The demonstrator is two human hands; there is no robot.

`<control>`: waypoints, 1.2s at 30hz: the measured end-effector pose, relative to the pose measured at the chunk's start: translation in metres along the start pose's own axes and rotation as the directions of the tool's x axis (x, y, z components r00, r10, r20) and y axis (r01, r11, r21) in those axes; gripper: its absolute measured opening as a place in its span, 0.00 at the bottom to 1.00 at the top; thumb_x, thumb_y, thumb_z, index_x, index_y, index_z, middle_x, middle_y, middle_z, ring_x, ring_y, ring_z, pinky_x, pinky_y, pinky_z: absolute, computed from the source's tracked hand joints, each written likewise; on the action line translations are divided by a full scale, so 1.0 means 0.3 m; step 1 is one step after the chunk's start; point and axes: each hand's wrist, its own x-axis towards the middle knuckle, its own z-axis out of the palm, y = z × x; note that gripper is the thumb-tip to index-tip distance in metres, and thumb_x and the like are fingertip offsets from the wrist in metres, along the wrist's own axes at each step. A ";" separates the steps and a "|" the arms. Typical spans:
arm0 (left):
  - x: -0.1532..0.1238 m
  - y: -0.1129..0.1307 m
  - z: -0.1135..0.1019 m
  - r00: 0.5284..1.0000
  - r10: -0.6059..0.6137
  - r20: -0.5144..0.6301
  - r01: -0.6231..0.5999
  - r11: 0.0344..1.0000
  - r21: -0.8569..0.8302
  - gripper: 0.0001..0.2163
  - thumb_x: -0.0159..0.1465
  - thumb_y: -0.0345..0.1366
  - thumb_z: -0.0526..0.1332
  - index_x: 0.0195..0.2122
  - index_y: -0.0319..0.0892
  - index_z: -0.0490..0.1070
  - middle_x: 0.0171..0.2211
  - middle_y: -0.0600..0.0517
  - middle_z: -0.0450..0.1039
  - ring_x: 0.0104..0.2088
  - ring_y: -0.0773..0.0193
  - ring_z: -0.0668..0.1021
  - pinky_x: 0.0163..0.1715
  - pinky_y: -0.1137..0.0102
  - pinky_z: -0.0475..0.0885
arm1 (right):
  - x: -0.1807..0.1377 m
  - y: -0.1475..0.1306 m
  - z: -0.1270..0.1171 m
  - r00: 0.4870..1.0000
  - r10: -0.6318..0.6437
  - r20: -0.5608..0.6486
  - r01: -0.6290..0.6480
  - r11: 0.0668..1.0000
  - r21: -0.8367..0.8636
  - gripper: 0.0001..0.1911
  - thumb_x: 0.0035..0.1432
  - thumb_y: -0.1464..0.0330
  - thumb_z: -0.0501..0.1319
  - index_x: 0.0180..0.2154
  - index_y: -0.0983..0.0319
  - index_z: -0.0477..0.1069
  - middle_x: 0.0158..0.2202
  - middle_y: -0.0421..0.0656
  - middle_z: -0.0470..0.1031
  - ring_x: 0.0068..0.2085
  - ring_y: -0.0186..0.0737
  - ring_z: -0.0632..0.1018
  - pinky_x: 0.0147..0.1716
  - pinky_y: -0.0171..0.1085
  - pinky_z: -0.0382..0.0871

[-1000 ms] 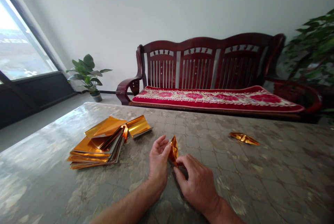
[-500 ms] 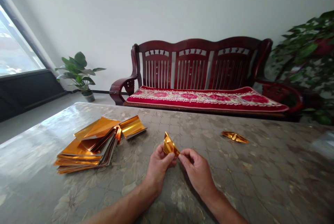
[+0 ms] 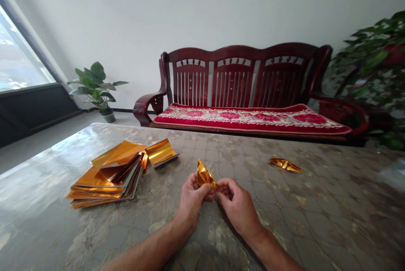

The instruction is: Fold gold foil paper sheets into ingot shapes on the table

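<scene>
Folded gold foil paper [image 3: 204,174] was pinched by the left hand [image 3: 191,198], its lower end gripped by the right hand [image 3: 236,199], right of the foil-sheet stack [image 3: 97,177] on the worktop [image 3: 136,224]. Farther right of the stack, a spindle-shaped foil piece [image 3: 285,165] was seen.

Folded foil piece [image 3: 204,174], metallic gold with an orange cast. The surface is creased into several facets, some bright with reflected light, others darker amber. The piece stands tilted: one sharply pointed tip is directed upward and to the left, while the body slants down to the right into a narrow, crumpled end. The left hand [image 3: 190,200] grips the lower body, thumb on the near side; the right hand [image 3: 238,204] pinches the narrow end, whose extremity is hidden by fingertips.
</scene>
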 end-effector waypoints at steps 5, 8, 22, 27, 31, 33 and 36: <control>0.001 0.006 -0.003 0.999 -0.031 0.021 0.030 0.999 0.027 0.14 0.48 0.35 0.71 0.33 0.37 0.71 0.26 0.53 0.75 0.23 0.71 0.74 0.22 0.79 0.69 | 0.002 0.013 -0.003 0.998 -0.056 -0.043 0.051 0.993 -0.109 0.06 0.58 0.69 0.58 0.35 0.59 0.74 0.33 0.41 0.80 0.34 0.40 0.80 0.36 0.36 0.71; 0.001 0.011 -0.001 0.998 -0.055 0.023 0.054 0.997 0.047 0.15 0.48 0.36 0.72 0.32 0.36 0.72 0.26 0.52 0.75 0.23 0.71 0.75 0.21 0.79 0.69 | 0.002 0.025 -0.007 0.991 -0.120 -0.060 0.109 0.981 -0.161 0.07 0.59 0.69 0.58 0.37 0.59 0.74 0.34 0.41 0.80 0.36 0.40 0.80 0.39 0.35 0.70; -0.004 0.004 0.001 0.998 0.010 0.069 -0.018 0.993 0.116 0.13 0.49 0.36 0.70 0.32 0.36 0.72 0.26 0.53 0.74 0.24 0.71 0.72 0.24 0.78 0.69 | 0.003 0.031 -0.016 0.990 -0.127 -0.068 0.113 0.978 -0.172 0.08 0.60 0.67 0.59 0.34 0.59 0.76 0.31 0.40 0.80 0.33 0.38 0.79 0.36 0.33 0.69; 0.001 -0.006 -0.002 0.990 0.047 0.136 -0.063 0.991 0.119 0.16 0.46 0.34 0.73 0.33 0.37 0.71 0.27 0.54 0.74 0.25 0.71 0.72 0.26 0.77 0.68 | 0.001 0.020 -0.025 0.991 -0.122 -0.056 0.111 0.980 -0.168 0.07 0.59 0.67 0.59 0.33 0.60 0.75 0.30 0.40 0.80 0.32 0.39 0.79 0.35 0.34 0.69; 0.005 -0.006 0.000 0.990 0.087 0.107 -0.104 0.981 0.161 0.12 0.48 0.34 0.71 0.30 0.37 0.70 0.23 0.57 0.71 0.22 0.73 0.69 0.24 0.77 0.66 | -0.004 0.006 -0.017 0.996 -0.086 -0.037 0.083 0.992 -0.093 0.06 0.59 0.66 0.59 0.32 0.60 0.73 0.28 0.40 0.78 0.29 0.38 0.77 0.31 0.34 0.69; 0.002 0.000 0.001 0.990 0.103 0.096 -0.118 0.979 0.168 0.10 0.49 0.32 0.70 0.29 0.38 0.70 0.22 0.57 0.71 0.22 0.72 0.69 0.24 0.77 0.66 | -0.007 0.005 -0.008 0.998 -0.049 -0.045 0.049 0.999 -0.019 0.05 0.58 0.66 0.59 0.32 0.60 0.71 0.27 0.40 0.77 0.28 0.38 0.77 0.30 0.33 0.70; -0.004 0.008 0.003 0.990 0.107 0.092 -0.120 0.981 0.155 0.10 0.49 0.32 0.69 0.30 0.38 0.70 0.23 0.57 0.71 0.22 0.72 0.69 0.24 0.77 0.66 | -0.008 0.013 0.007 0.996 0.002 -0.090 0.006 0.996 0.093 0.06 0.56 0.66 0.61 0.36 0.60 0.68 0.31 0.42 0.77 0.31 0.39 0.78 0.32 0.35 0.72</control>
